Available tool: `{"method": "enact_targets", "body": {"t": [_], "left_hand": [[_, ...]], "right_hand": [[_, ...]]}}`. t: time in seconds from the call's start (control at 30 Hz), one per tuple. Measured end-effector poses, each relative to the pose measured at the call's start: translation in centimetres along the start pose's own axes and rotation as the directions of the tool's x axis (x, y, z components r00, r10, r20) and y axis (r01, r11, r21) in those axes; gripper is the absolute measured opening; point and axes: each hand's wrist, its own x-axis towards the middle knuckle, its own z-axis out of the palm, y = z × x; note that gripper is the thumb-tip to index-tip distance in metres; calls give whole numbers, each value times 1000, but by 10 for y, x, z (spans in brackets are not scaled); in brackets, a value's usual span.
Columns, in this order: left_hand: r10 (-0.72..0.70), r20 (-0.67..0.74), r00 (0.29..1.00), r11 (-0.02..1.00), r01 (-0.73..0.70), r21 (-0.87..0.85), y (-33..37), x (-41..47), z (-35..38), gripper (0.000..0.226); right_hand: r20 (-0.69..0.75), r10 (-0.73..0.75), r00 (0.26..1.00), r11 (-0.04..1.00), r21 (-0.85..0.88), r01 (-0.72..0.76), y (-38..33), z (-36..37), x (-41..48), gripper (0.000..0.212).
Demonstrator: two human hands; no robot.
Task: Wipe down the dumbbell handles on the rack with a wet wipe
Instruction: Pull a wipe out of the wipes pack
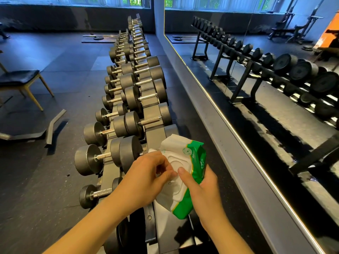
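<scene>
Head view, right hand (204,188) gripping wipes pack (194,159)

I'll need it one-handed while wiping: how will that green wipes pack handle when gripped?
Probably floppy: the wipes pack creases and bends around the right hand. Its white lid looks stiff, likely the firmest spot to press. The glossy film may be slippery; the left hand pinching at the lid probably helps steady it.

Mirror (256,125) lines dark floor (55,57) (windows (110,0) far back).
</scene>
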Motion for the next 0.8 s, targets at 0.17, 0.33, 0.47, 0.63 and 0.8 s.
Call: {"method": "enact_targets", "body": {"t": [0.17, 0.33, 0.47, 0.63, 0.8], "left_hand": [[180, 48, 983, 957, -186, 223, -4, 1, -3, 36], [312, 110, 944, 902, -331, 276, -6, -4, -11, 26], [456, 95, 885, 766, -445, 465, -4, -5, -7, 15], [575, 19, 818, 690, -497, 526, -8, -12, 4, 21], [439, -45, 897, 862, -406, 304, -12, -23, 10, 16]], "right_hand": [[1, 47, 999, 998, 29, -47, 2, 0, 1, 39], [-15, 59, 998, 997, 41, -59, 3, 0, 0, 36], [-47, 75, 996, 996, 44, -73, 4, 2, 0, 36], [-104, 124, 987, 988, 108, -113, 5, 2, 1, 36], [-132, 155, 979, 974, 187, -129, 2, 1, 0, 31]]}}
